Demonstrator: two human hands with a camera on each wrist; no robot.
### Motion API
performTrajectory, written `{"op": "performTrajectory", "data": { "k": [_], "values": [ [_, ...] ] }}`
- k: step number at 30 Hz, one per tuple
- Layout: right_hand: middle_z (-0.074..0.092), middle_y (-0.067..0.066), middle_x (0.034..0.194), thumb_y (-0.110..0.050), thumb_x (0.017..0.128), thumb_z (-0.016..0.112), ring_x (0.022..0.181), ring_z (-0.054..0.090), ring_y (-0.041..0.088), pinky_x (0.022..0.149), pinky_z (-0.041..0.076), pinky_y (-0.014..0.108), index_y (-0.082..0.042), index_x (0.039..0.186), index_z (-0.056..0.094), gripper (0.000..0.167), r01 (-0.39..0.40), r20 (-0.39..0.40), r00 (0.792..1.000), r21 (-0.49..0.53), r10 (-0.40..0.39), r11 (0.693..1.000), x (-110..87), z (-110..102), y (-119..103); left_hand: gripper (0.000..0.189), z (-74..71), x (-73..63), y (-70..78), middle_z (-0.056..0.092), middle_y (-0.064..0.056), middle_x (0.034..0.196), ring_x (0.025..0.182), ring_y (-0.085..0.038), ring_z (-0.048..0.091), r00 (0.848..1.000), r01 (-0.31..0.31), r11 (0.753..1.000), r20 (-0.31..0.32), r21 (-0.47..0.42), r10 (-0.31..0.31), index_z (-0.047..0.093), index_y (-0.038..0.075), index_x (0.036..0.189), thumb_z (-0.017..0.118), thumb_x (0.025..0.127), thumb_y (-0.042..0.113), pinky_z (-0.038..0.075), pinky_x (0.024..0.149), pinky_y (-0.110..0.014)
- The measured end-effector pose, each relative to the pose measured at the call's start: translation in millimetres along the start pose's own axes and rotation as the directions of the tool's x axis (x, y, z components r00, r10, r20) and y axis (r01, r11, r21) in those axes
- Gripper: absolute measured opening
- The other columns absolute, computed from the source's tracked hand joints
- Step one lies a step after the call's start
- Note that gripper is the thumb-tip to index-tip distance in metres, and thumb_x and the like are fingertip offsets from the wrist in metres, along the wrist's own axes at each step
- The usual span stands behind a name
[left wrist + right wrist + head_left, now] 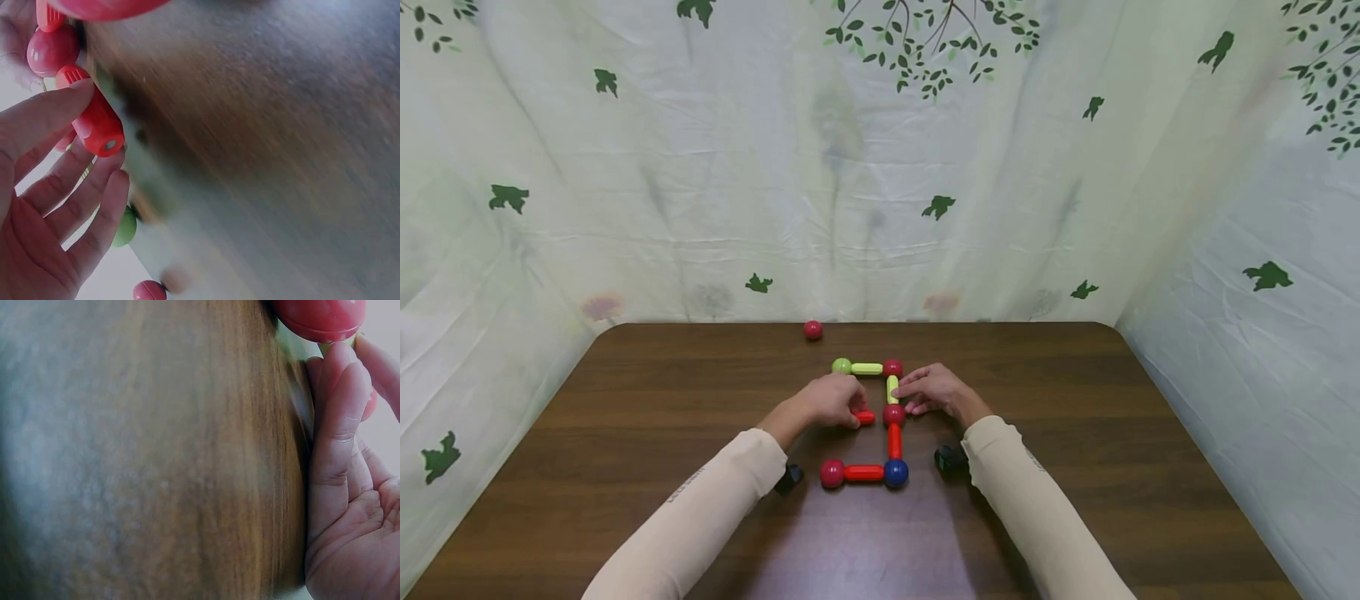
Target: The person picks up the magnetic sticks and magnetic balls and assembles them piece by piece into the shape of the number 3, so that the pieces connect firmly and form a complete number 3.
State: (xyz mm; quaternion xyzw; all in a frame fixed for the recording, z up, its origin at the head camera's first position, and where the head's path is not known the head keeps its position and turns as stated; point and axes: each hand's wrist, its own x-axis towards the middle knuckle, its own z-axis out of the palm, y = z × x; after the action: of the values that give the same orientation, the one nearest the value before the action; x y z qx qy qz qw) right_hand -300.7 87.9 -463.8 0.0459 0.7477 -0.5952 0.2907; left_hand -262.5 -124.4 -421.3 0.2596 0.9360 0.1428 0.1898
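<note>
My left hand point(833, 398) pinches a short red rod point(97, 119) between thumb and fingers; a small metal disc shows in the rod's end. That rod points at the middle red ball point(893, 415) of a ball-and-rod figure on the table. On the figure's right side, my right hand point(936, 389) pinches the upright yellow-green rod point(892, 387) just above this ball. Above are a red corner ball point(892, 367), another yellow-green rod point(867, 368) and a green ball point(842, 366). Below run a red rod point(895, 442), a blue ball point(896, 473), a further red rod point(863, 473) and a red end ball point(832, 473).
A loose red ball point(813, 330) lies near the far edge of the brown wooden table point(685, 367). Pale cloth point(760, 167) with leaf prints hangs behind the table and along both sides. Dark wrist cameras sit under both forearms.
</note>
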Motion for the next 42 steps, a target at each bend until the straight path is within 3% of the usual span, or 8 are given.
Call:
{"op": "performTrajectory", "data": {
  "k": [21,42],
  "values": [
    [0.067,0.007,0.076,-0.01,0.082,0.076,0.051,0.06,0.012,0.053,0.052,0.023,0.002,0.108,0.066,0.031,0.018,0.013,1.0,0.02,-0.018,1.0,-1.7,-0.1,0.3,0.008,-1.5,7.8,7.5,0.063,0.005,0.077,0.074,-0.013,0.056,0.997,-0.066,0.995,-0.031,0.074,0.068,0.071,0.013,0.087,0.075,0.081,0.012,0.049,0.072,-0.032],
    [0.068,0.008,0.079,-0.011,0.082,0.076,0.051,0.06,0.012,0.054,0.052,0.023,0.001,0.108,0.066,0.03,0.015,0.006,1.0,0.012,-0.016,1.0,-1.0,-0.6,2.0,0.008,0.2,5.1,7.3,0.062,0.006,0.079,0.077,-0.012,0.055,0.999,-0.023,0.999,-0.037,0.022,0.024,0.07,0.016,0.089,0.075,0.082,0.017,0.048,0.071,-0.031]
  ]
}}
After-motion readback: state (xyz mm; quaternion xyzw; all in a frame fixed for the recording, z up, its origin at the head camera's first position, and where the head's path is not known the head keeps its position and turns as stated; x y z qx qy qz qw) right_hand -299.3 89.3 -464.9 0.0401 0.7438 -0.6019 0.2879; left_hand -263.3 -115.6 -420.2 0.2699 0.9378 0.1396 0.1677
